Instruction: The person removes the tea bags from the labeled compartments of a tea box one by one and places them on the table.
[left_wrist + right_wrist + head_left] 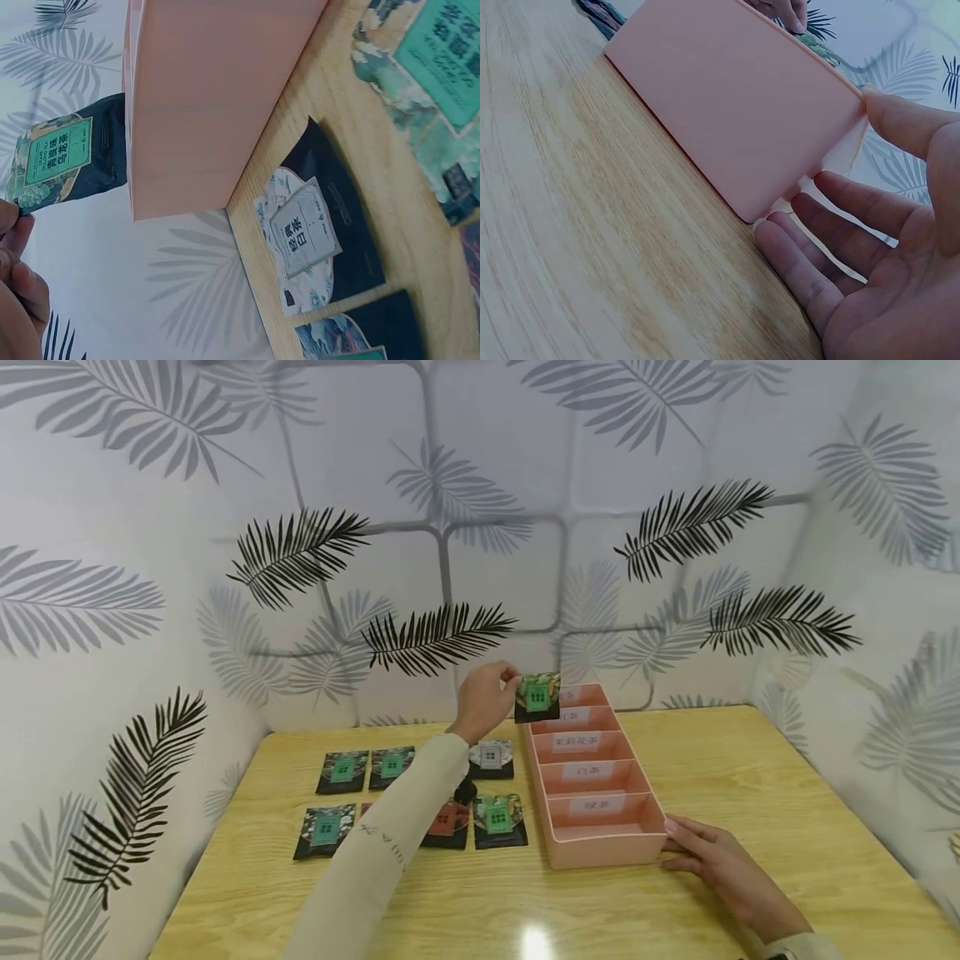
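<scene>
My left hand [483,697] pinches a tea bag sachet [537,697] by its edge, with a green label and dark lower band. It hangs above the far-left part of a pink divided box [607,850]. The left wrist view shows the same sachet [64,154] next to the box's upper rim, fingertips on its corner. My right hand [723,864] is at the box's near right corner. In the right wrist view, the thumb [900,120] touches the rim corner, and the other fingers [795,262] lie loosely extended against or close to the side.
Left of the box, several sachets lie flat, among them a white-labelled one [491,758], a green-labelled one [500,820] and a red-labelled one [447,823]. My left forearm covers part of them. White labels [576,742] mark the box's compartments. A leaf-patterned backdrop [510,468] stands behind the wooden table [750,777].
</scene>
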Tool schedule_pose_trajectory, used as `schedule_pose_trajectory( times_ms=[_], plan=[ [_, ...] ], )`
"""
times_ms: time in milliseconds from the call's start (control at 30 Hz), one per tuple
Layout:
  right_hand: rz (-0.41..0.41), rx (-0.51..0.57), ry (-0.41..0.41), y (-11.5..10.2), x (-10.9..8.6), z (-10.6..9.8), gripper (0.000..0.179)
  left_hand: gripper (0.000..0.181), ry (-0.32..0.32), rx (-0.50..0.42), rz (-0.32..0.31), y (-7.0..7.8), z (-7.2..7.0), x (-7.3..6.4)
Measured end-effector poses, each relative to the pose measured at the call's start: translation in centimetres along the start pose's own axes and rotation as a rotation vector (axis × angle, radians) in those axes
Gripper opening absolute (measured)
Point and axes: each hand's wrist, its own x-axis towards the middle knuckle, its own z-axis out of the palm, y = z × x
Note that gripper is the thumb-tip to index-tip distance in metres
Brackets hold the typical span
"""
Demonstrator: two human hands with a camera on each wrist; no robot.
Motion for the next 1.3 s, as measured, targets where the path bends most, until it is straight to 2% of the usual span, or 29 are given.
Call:
schedule_pose_trajectory(
  times_ms=[333, 567, 733, 933, 1200, 1300],
  plan=[
    [-0.02, -0.002, -0.013, 0.1, 0.1, 0.1, 0.063, 0.014, -0.025, -0.029, 0.031, 0.1, -1.3, -1.6],
    [-0.019, -0.013, -0.005, 0.5, 0.2, 0.2, 0.062, 0.014, -0.043, -0.001, 0.061, -0.1, -2.4, -2.9],
    [-0.029, -0.017, 0.012, 0.5, 0.3, 0.3, 0.061, 0.013, -0.056, -0.01, 0.049, -0.1, -3.4, -3.8],
    [-0.039, -0.016, -0.005, 0.2, 0.2, 0.3, 0.058, 0.011, -0.079, -0.011, 0.033, 0.1, -4.3, -5.0],
    [-0.072, -0.007, -0.027, 0.2, 0.1, 0.5, 0.056, 0.012, -0.088, -0.034, 0.092, 0.3, -5.3, -6.7],
    [-0.07, 0.002, -0.032, 0.2, 0.1, 0.6, 0.052, 0.011, -0.093, -0.029, 0.09, 0.3, -5.7, -7.4]
  ],
)
